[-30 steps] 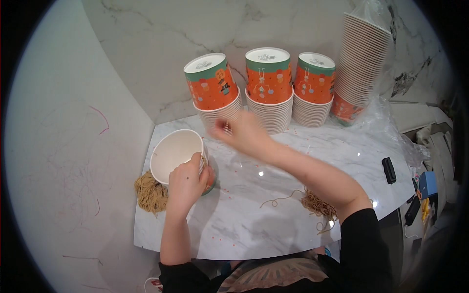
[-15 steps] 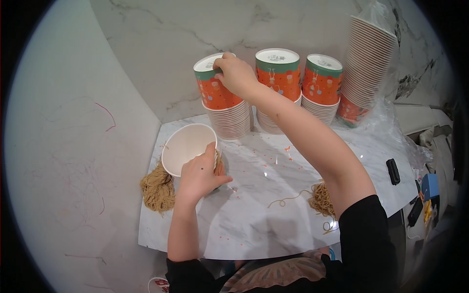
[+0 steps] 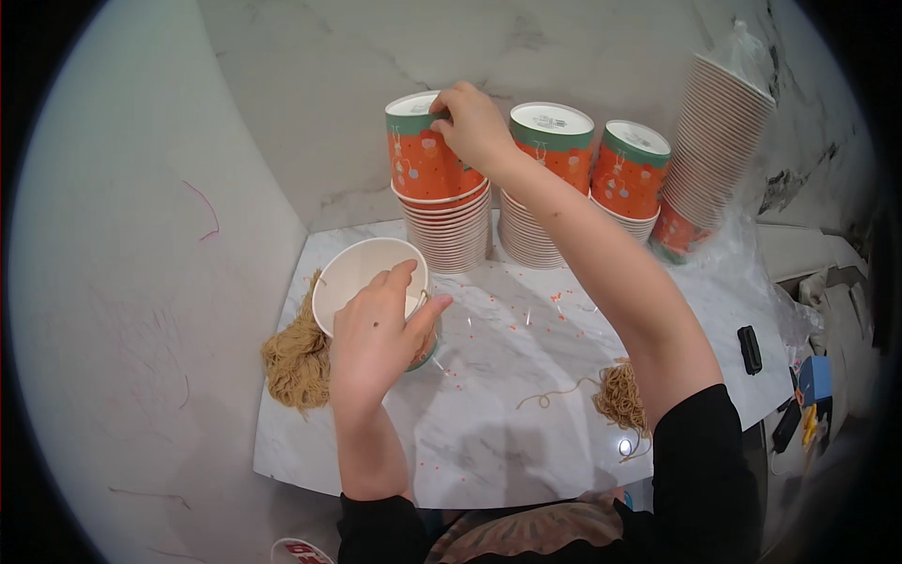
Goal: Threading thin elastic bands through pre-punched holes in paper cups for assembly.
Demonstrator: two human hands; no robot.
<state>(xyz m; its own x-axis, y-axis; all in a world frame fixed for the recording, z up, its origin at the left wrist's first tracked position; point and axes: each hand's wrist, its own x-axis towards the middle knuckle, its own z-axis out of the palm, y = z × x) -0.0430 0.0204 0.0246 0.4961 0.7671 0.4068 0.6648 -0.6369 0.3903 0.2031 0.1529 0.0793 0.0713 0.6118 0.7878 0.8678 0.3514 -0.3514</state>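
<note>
My right hand [image 3: 472,122] pinches the base edge of the top upside-down paper bucket [image 3: 413,164], orange with a green band. That bucket sits slightly raised on the left stack [image 3: 446,235], a thin orange gap showing under its rim. My left hand [image 3: 376,329], thumb and fingers apart, is over the near side of a separate white-lined paper bucket [image 3: 362,268]. This bucket stands mouth up, tilted toward me; whether the palm touches it I cannot tell. Beside it hangs and lies a bundle of tan yarn [image 3: 299,362].
Two more inverted bucket stacks, one middle [image 3: 550,169] and one right [image 3: 631,174], stand along the marble wall. A tall plastic-wrapped stack [image 3: 714,141] leans beyond them. Looped tan yarn [image 3: 620,399] lies near my right forearm. A black object [image 3: 749,350] rests near the right edge.
The top bucket of the left stack has come up a little in my right hand. My left hand's fingers have lifted and loosened from the separate bucket's rim. The view has shifted slightly.
</note>
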